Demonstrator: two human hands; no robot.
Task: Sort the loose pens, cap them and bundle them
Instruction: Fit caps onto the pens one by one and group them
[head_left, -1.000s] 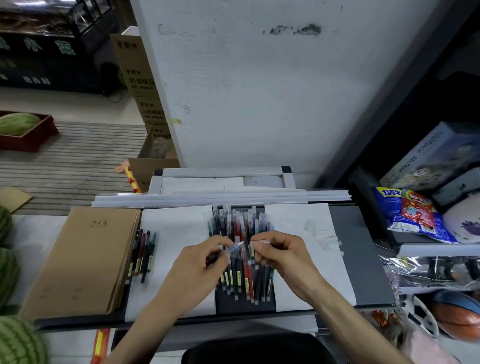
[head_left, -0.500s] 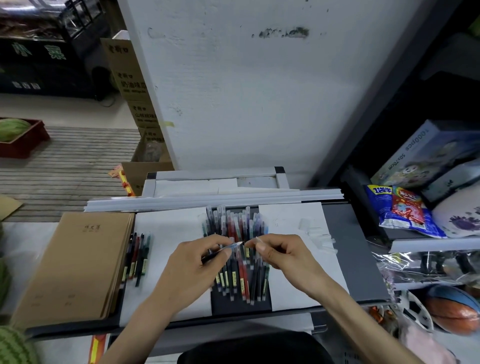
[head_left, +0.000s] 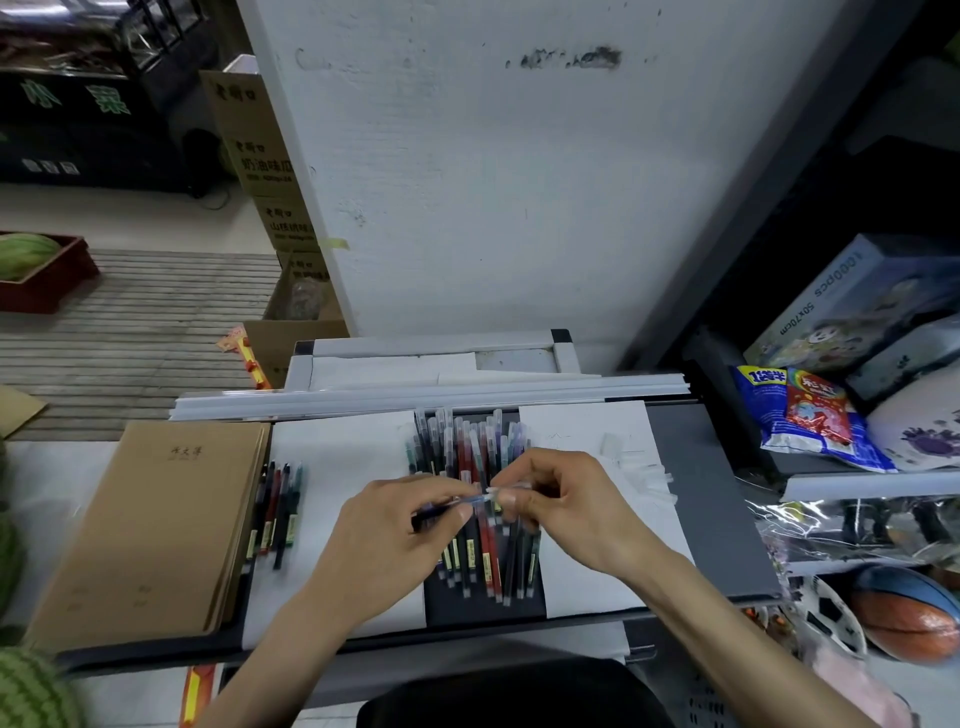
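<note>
Left hand (head_left: 395, 525) pinched on blue pen (head_left: 457, 503) — right hand (head_left: 566, 499) pinching clear cap (head_left: 511, 487)

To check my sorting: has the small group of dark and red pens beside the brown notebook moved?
No. The small group of pens still lies at the right edge of the brown notebook.

One camera only, sitting on person's head. Looking forward and down over grey tabletop (head_left: 711, 499). Wide lens bending edges, so straight lines are curving. Both hands showing close, low in middle of picture, arms coming in from bottom edge. White wall (head_left: 493, 182) standing straight ahead, behind table. Floor and cardboard boxes (head_left: 260, 156) showing far off at upper left. Dark shelf (head_left: 857, 467) showing at right edge. No second view sharing anything.
</note>
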